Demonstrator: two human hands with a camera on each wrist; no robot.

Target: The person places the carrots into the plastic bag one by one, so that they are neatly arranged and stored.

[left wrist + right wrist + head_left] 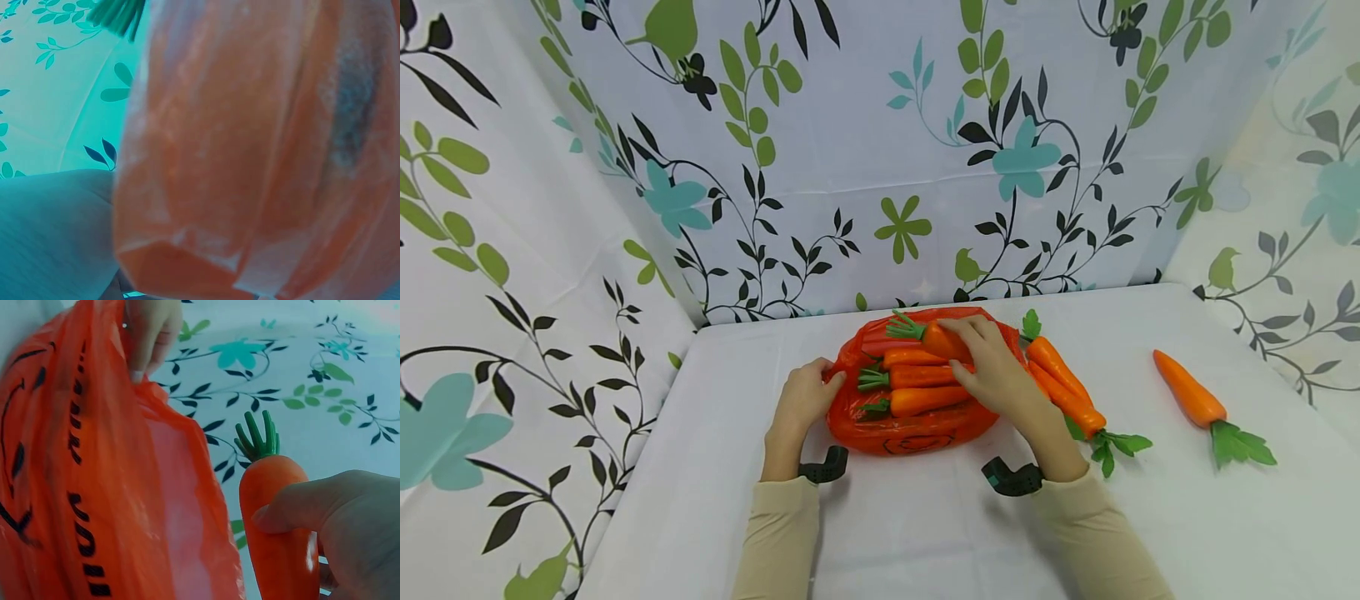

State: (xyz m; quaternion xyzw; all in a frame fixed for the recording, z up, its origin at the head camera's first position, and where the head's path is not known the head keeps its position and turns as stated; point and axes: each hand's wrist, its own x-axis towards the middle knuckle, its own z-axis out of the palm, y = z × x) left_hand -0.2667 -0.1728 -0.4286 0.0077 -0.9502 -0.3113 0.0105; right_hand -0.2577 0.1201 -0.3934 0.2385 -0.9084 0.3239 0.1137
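While the right hand (1000, 375) holds it across the body between thumb and fingers, the held carrot (946, 340) lies over the far side of the open mouth of the red plastic bag (852, 429), its stubby green top pointing left. Gripping the body leaves the top free. Contact between this carrot and those beneath it cannot be determined.

Inside the bag, three bagged carrots (930, 400) lie side by side, tops to the left; the common alignment presumably makes them pack closely. The left hand (801, 400) pinches the bag's left rim, thumb on the inner side, which likely keeps the mouth spread and the bag steady. Dark printing marks the near wall of the bag.

Just right of the bag, two loose carrots (1062, 368) lie together, partly behind the right forearm. A single leafy carrot (1191, 392) rests well apart, farther right, tip pointing away from the person.

Beneath everything is a white-covered table (887, 542). Behind and at both sides hang white fabric panels (850, 167) printed with green, black and turquoise leaves, flowers and birds. Both wrists carry a dark camera mount (825, 467) below beige sleeves (778, 542).
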